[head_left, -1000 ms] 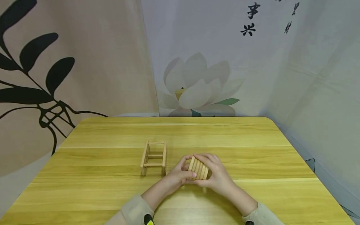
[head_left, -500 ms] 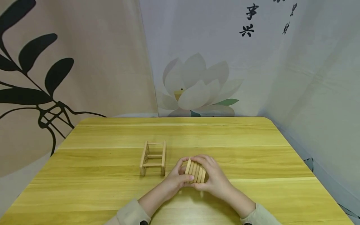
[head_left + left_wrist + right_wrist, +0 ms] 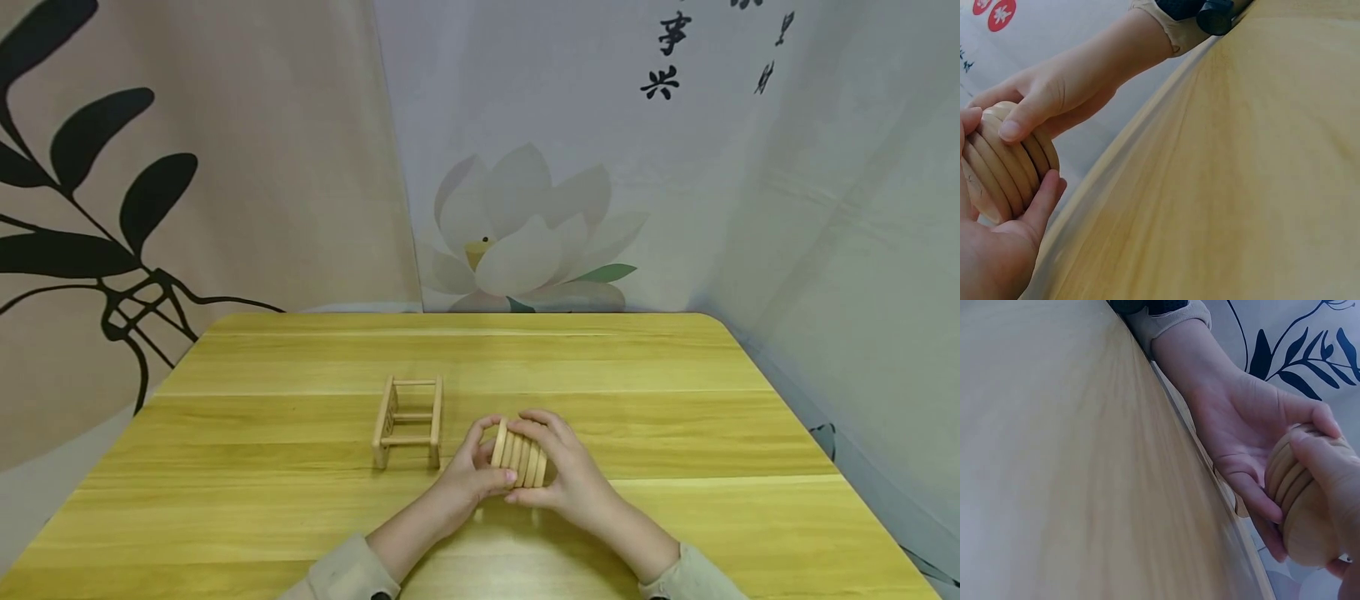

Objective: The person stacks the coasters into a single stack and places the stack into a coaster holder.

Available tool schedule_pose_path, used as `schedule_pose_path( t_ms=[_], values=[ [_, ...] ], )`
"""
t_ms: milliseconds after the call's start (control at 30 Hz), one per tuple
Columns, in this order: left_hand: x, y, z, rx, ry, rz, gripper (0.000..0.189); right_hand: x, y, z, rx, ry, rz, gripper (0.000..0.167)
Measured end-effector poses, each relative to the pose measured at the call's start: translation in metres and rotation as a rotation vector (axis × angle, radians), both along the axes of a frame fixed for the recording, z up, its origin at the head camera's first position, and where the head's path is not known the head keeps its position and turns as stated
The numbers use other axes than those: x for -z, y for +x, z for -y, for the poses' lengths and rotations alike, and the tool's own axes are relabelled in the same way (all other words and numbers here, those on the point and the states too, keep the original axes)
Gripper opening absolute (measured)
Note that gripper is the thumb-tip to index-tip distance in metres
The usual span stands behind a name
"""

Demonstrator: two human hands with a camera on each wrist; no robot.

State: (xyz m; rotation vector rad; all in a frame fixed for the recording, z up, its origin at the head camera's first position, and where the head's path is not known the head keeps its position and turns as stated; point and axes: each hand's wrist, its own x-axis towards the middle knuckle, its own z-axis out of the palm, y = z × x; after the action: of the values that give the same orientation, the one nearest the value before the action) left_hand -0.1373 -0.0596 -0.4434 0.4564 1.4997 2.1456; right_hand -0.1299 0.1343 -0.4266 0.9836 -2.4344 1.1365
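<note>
A stack of several round wooden coasters is held up over the table between both hands, its edges facing me. My left hand grips the left side, the thumb lying on the near edges. From the right, my right hand curls round the same stack, fingers over its top and thumb low at the front. Up close in the left wrist view, the coasters lean together with narrow gaps between some of them. The right wrist view shows the pale flat face of an end coaster.
An open wooden rack with bars and side posts stands left of the hands. Both rest above a yellow wood-grain table. Behind it hangs a printed cloth with leaf and flower pictures.
The stack and both hands have shifted slightly left and towards me. Over the last half second they barely move; the right fingers adjust a little on the stack. The rack stays put.
</note>
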Motion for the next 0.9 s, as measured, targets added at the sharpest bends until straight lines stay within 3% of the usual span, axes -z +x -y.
schedule_pose_path(
  t_ms=[433,667,900],
  values=[
    [0.001,-0.001,0.003,0.013,0.021,-0.096,0.078,0.0,-0.003,0.004,-0.042,-0.051,-0.129,0.084],
    [-0.002,-0.001,0.006,0.034,0.037,-0.153,0.086,-0.003,-0.003,0.006,-0.06,-0.069,-0.147,0.077],
    [-0.003,0.0,0.008,-0.006,0.024,-0.177,0.08,-0.006,-0.006,0.01,-0.088,-0.086,-0.146,0.075]
  ],
)
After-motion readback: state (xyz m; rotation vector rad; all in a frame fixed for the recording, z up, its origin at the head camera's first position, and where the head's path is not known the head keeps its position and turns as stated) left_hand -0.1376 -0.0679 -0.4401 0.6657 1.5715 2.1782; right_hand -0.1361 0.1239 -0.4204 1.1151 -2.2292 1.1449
